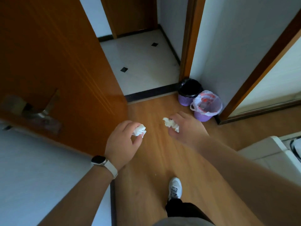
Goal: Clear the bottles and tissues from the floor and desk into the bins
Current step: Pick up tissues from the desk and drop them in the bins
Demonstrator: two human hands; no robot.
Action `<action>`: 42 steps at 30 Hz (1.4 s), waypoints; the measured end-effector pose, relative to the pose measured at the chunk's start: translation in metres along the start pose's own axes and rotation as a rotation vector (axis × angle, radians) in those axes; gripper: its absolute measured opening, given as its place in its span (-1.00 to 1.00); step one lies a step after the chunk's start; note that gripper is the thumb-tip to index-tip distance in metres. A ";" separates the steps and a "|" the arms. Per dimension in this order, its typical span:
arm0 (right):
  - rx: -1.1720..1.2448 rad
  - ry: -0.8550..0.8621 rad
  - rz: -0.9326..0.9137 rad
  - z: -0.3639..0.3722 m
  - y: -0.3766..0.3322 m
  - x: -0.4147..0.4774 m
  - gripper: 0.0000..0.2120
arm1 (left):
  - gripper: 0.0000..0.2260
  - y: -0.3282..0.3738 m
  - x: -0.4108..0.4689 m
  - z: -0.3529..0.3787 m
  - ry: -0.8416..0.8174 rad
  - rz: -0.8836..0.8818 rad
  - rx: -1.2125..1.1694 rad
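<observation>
White and crumpled, the left tissue point(139, 130) sits pinched in the left hand point(121, 141), the right tissue point(171, 124) gripped by the right hand point(185, 126). Black-lined bin point(185, 100) and white-bagged bin point(202, 117) stand ahead-right of the fingers point(177, 116) (right hand nearer).

Half the left tissue point(139, 130) buried in left hand point(123, 141), right tissue point(171, 125) mostly tucked behind right hand point(187, 126). Inside white-bag bin point(202, 117): red & grey bits, too blurry to ID. Inside black-bag bin point(184, 100) just dark. Blur smears door handle point(41, 112)
</observation>
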State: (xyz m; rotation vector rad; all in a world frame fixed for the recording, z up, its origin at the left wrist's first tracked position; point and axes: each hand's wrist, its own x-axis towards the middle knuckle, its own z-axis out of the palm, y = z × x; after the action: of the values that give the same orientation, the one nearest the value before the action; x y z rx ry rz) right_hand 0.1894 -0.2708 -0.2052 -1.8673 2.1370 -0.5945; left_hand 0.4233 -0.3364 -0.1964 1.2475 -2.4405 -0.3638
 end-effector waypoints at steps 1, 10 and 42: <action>0.000 -0.001 0.004 -0.006 0.009 0.014 -0.68 | -0.72 0.004 0.018 0.004 -0.002 0.007 -0.002; -0.022 0.032 0.139 -0.056 0.074 0.081 -0.63 | -0.72 0.037 0.129 0.029 -0.053 0.104 -0.020; -0.310 0.217 0.434 -0.032 0.130 0.370 -0.75 | -0.74 -0.112 0.525 0.115 -0.178 0.474 -0.269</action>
State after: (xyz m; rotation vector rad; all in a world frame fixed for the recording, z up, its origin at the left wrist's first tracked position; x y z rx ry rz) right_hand 0.0034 -0.6176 -0.2044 -1.4395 2.8020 -0.3993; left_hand 0.1721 -0.8228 -0.2329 0.5232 -2.6231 -0.6567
